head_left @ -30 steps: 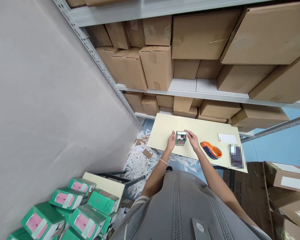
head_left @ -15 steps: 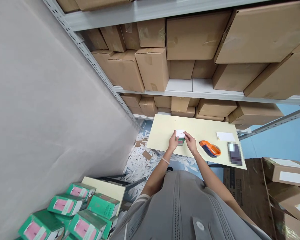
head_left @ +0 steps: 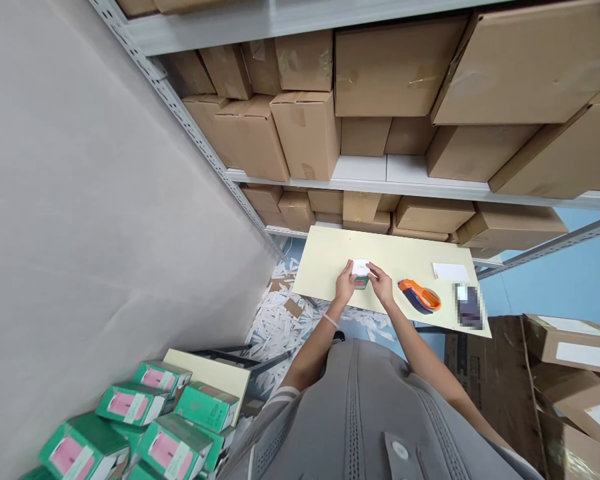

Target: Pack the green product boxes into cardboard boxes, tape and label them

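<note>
We see small green cardboard box (head_left: pixel 361 282) with white label (head_left: pixel 361 267) on top, resting on pale yellow surface (head_left: pixel 325 260), near its near edge. Left hand (head_left: pixel 345 287) grips box's left side, right hand (head_left: pixel 381 285) its right side, fingers on label; both touching, equally close. Box squat, no clear long axis. Orange tape dispenser (head_left: pixel 420 297) lies right, apart.

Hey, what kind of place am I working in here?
Likely a warehouse packing station: metal shelving stacked with brown cartons, a tape dispenser on the small table, and green product boxes piled on the floor.
</note>
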The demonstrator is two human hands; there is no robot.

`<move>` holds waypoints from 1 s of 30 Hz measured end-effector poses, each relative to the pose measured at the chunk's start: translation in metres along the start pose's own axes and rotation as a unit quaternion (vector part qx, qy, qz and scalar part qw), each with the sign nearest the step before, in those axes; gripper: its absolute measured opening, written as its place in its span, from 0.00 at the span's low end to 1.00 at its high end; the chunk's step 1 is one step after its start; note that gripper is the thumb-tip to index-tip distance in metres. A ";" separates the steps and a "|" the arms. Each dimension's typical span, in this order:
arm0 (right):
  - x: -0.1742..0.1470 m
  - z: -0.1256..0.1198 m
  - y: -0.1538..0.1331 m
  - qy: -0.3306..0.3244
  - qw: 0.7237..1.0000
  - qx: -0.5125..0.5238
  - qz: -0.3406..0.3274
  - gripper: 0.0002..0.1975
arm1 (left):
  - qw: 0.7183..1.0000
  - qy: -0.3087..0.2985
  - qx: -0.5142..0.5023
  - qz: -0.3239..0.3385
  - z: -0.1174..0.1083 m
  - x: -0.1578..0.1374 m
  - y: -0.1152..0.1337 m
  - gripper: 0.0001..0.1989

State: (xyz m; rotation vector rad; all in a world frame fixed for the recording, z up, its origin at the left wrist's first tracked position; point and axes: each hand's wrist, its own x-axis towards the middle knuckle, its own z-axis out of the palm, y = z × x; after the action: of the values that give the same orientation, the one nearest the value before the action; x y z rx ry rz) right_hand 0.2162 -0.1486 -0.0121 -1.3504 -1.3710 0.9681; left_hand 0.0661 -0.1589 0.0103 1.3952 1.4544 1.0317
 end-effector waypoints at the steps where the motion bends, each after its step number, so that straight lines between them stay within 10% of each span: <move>1: -0.001 0.000 0.000 -0.002 1.000 0.000 -0.002 0.22 | 1.000 0.002 -0.004 0.000 0.001 -0.001 -0.001 0.29; 10: -0.006 0.004 -0.001 0.003 1.000 -0.013 0.020 0.30 | 1.000 0.005 -0.020 -0.005 0.007 -0.002 -0.001 0.33; 18: -0.006 0.015 0.012 0.001 0.993 -0.022 0.119 0.32 | 0.978 0.008 -0.120 -0.168 0.013 -0.001 0.003 0.36; 30: 0.037 0.060 0.003 -0.019 0.989 -0.045 0.136 0.32 | 0.977 0.047 -0.153 -0.139 -0.015 0.031 0.002 0.35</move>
State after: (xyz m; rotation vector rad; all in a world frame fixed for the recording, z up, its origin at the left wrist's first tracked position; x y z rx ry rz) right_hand 0.1614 -0.1072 -0.0254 -1.6255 -1.2934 1.1266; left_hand 0.0516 -0.1280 0.0157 0.9073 1.4393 1.0956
